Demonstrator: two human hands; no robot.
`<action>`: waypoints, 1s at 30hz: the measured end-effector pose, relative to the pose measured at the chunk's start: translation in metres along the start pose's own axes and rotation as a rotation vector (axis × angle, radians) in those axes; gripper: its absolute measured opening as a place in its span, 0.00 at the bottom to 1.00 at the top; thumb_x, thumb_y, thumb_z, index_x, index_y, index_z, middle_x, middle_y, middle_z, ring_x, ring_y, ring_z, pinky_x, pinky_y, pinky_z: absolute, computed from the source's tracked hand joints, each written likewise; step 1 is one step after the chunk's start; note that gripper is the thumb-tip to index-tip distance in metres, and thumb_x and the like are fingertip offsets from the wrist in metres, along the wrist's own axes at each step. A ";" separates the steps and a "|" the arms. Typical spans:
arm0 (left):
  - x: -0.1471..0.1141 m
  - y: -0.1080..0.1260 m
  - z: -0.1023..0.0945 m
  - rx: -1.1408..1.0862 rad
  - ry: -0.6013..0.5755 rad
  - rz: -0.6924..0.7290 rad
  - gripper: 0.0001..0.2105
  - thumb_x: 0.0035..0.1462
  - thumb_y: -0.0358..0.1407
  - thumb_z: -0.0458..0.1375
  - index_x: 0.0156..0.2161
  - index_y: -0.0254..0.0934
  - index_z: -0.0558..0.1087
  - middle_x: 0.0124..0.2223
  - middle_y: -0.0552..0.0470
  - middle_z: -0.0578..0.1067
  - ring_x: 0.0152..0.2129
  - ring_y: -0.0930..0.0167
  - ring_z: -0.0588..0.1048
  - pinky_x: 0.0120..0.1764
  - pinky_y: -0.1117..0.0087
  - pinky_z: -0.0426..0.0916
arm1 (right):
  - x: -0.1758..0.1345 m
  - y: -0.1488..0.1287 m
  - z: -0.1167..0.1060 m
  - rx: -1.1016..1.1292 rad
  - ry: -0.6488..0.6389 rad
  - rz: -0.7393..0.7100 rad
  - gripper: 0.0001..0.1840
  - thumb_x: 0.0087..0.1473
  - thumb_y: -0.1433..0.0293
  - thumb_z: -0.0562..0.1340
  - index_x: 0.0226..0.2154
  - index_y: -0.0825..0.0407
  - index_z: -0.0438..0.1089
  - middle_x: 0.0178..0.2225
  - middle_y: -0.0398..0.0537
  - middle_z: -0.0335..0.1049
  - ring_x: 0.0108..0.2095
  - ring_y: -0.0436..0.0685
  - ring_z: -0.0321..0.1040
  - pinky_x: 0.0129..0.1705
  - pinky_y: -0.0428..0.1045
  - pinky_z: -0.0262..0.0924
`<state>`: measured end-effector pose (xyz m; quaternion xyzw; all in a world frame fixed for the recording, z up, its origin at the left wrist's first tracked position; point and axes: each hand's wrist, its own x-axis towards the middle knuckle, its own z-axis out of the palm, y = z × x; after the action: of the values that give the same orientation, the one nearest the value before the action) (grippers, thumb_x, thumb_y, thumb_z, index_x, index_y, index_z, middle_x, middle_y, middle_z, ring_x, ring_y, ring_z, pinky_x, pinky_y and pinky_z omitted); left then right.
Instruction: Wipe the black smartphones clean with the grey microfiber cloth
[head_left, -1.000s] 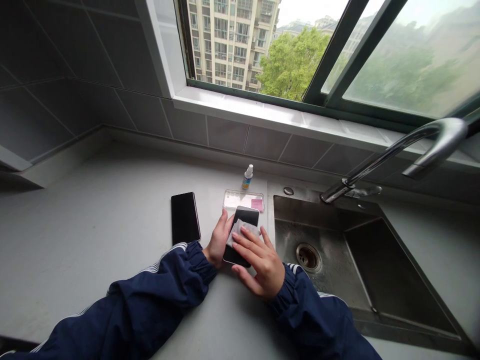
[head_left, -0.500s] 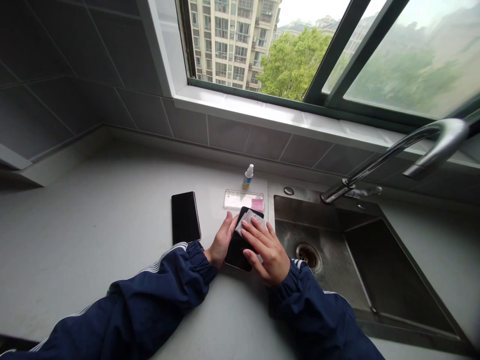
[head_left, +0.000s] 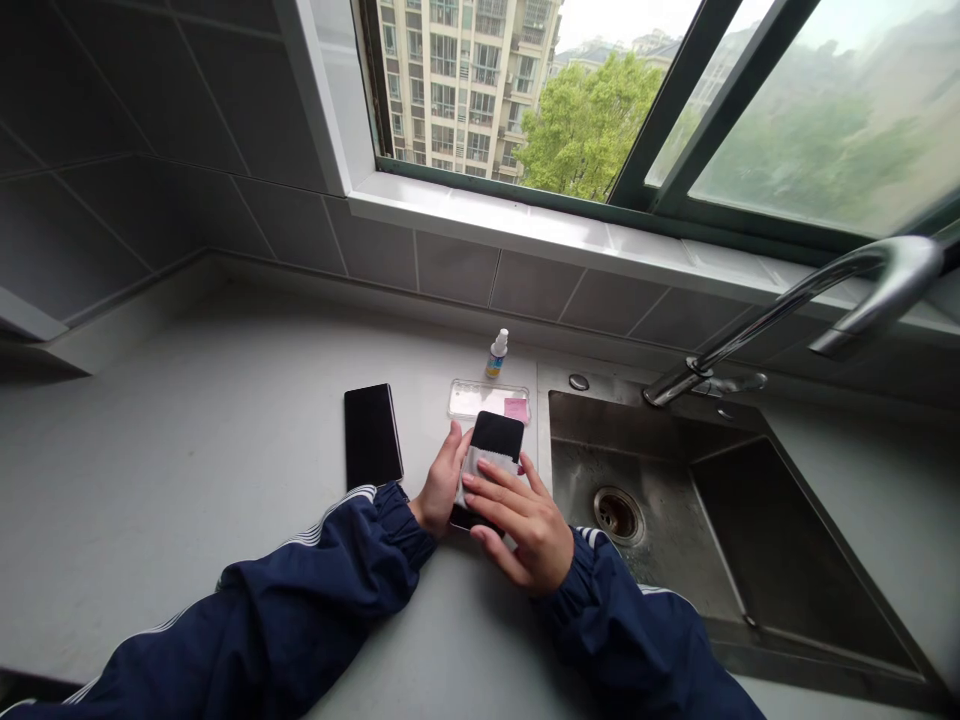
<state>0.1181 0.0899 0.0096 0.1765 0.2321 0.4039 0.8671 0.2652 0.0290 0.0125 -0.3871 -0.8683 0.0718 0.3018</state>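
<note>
Light-grey bench (head_left: pixel 187 430) in a tiled corner, a stainless sink (head_left: pixel 679 580) set in at right with the drain (head_left: pixel 619 515) visible and a chrome faucet (head_left: pixel 784 305) arching over it. Dark grey wall tiles (head_left: pixel 367 240) behind, white sill (head_left: pixel 487 208), green-framed window (head_left: pixel 636 190) above; daylight, a high-rise (head_left: pixel 465 80) and a tree (head_left: pixel 592 125) outside. On the bench: spray bottle (head_left: pixel 496 356) upright near the tiles, clear phone case (head_left: pixel 474 398) flat just in front of it, pink note (head_left: pixel 515 408) at the case's right end. Black-screened device (head_left: pixel 373 437) lies left of the case, lower end by the left cuff (head_left: pixel 405 522).

Smartphone (head_left: pixel 499 432) is between both grips, just in front of the case, screen up, top end angled right. Left grip (head_left: pixel 439 490) clasps it by the left edge, thumb along the side; its other fingers are hidden behind the phone. Right grip (head_left: pixel 534 532) isn't pinching: fingers extended, slightly apart, palm-down over a pale cloth (head_left: pixel 472 466) lying across mid-screen. Black glass shows above and below the cloth. Can't tell whether the phone touches the bench.
</note>
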 end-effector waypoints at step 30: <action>-0.004 -0.008 -0.001 0.123 -0.154 0.021 0.32 0.62 0.56 0.47 0.61 0.36 0.66 0.60 0.45 0.70 0.63 0.61 0.59 0.66 0.61 0.45 | -0.001 0.008 0.002 -0.182 0.074 0.232 0.33 0.63 0.63 0.54 0.67 0.55 0.47 0.68 0.56 0.46 0.69 0.67 0.37 0.67 0.68 0.33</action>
<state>0.1199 0.0818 0.0064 0.2624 0.1873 0.3830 0.8657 0.2699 0.0344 0.0076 -0.5131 -0.8089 0.0130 0.2868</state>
